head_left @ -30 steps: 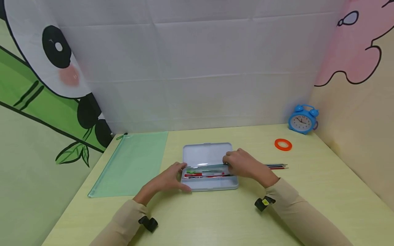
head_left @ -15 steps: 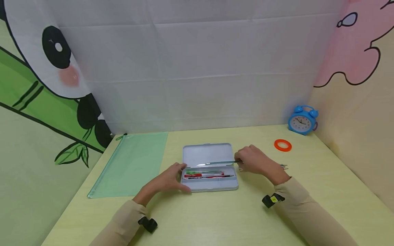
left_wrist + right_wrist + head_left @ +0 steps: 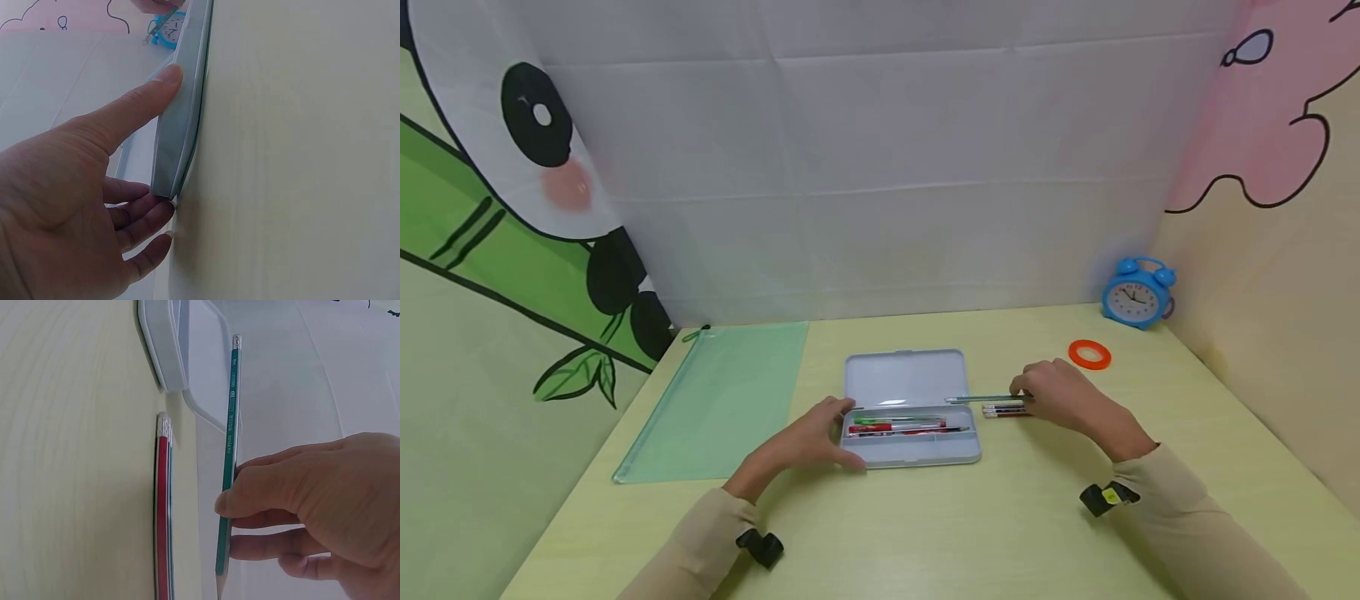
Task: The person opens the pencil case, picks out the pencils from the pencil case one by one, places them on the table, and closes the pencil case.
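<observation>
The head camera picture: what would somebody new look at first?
Probably the huge cartoon face, upper left. Next, perhaps, the blue alarm clock at the far right of the table, with an orange ring in front. Then the right hand, pinching a green pencil right of the open case.

With the left grip (image 3: 811, 435) spread and right grip (image 3: 1071, 398) pinching, both arms (image 3: 696, 537) extend forward.

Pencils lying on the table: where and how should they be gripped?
Probably mid-shaft, straight from above, pinching across their width: the pencils are thin and lie flat, side by side, with eraser ends toward the open pencil case.
</observation>
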Tool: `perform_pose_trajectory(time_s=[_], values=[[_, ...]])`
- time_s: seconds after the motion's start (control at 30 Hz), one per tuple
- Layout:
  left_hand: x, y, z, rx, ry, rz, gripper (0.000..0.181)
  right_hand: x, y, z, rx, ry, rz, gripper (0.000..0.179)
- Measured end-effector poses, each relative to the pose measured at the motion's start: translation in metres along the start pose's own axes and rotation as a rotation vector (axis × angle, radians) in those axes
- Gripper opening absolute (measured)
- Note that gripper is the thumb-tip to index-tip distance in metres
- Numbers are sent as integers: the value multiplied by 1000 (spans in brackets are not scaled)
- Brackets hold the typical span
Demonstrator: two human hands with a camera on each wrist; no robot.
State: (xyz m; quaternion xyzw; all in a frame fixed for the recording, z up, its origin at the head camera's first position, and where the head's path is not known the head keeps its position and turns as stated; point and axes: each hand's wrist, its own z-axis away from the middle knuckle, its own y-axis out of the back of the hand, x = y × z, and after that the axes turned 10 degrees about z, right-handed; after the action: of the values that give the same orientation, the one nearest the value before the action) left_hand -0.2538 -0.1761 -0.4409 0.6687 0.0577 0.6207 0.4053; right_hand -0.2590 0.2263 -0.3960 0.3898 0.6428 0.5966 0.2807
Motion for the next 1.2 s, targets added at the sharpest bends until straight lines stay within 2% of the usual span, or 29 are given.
perform_pose_trajectory(time_s=[0.3, 0.5, 0.7, 0.9, 1.2], values=[[4, 1, 1, 1, 1, -5, 104, 28, 7, 23, -22, -44, -10, 13], [5, 1, 3, -4, -4, -8, 103, 40, 5, 32, -155, -59, -57, 11], [4, 2, 3, -7, -11, -3, 103, 40, 5, 36, -280, -81, -109, 12], [4, 2, 3, -7, -14, -4, 104, 38, 1, 35, -290, -73, -104, 13], [2, 1, 2, -6, -7, -1, 104, 33, -6, 32, -305, -119, -113, 10]])
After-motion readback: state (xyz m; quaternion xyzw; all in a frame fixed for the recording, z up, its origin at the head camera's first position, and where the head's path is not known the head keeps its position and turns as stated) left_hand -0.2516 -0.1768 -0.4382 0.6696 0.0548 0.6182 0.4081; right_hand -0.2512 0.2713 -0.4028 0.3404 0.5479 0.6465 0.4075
